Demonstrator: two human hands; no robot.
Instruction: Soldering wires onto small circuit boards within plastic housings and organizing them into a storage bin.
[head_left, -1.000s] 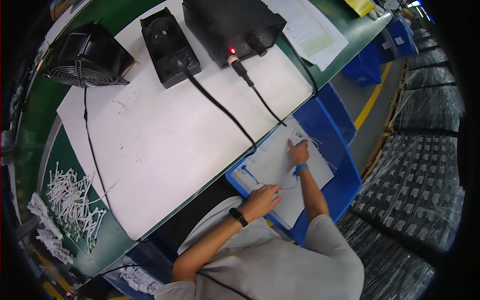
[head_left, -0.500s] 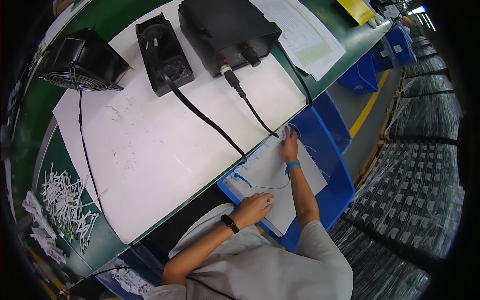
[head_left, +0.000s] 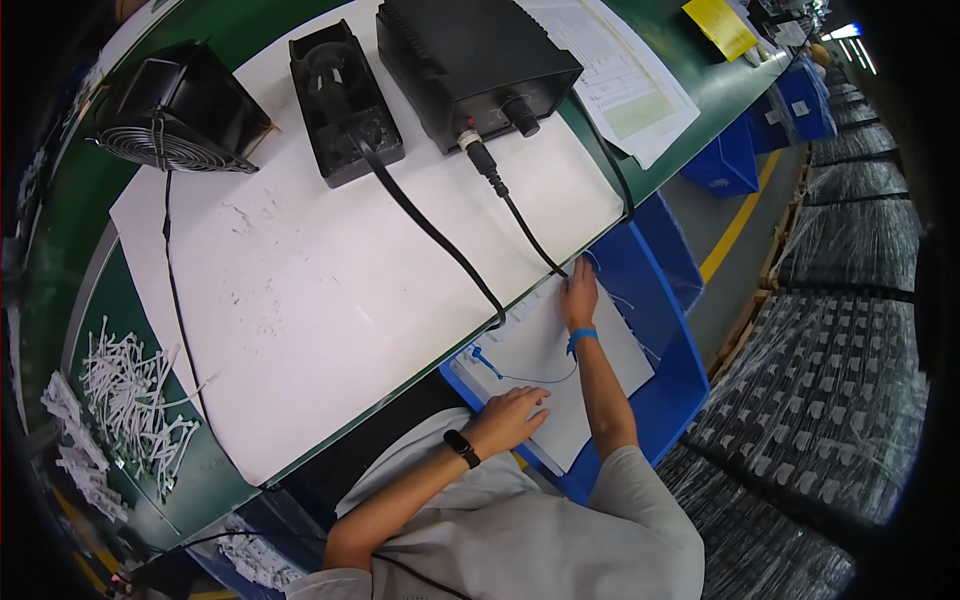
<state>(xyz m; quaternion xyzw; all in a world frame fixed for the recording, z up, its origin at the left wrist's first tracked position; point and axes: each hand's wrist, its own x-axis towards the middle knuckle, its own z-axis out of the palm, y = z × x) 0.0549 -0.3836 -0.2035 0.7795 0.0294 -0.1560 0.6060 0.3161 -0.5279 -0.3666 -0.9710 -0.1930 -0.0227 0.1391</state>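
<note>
My left hand rests at the near left edge of a stack of white sheets, fingers stretched out and nothing in them. The stack lies in a blue bin beside the bench. At its far corner, by the bench edge, my right hand lies with fingers extended, next to thin white wires. Whether its fingertips touch a small part is too small to tell. A blue wristband circles my right wrist. Its thin cord crosses the sheets to a blue clip. Small white pieces line the sheets' bench-side edge.
On the green bench lies a white mat. A black fan, a black holder and a black control box stand there, cables trailing. White wired parts are heaped at left. Film-wrapped stacks stand at right.
My right hand has shifted slightly at the sheets' far corner, its fingers drawn a little closer together. My left hand stays in place. The bench shifts a little in view.
</note>
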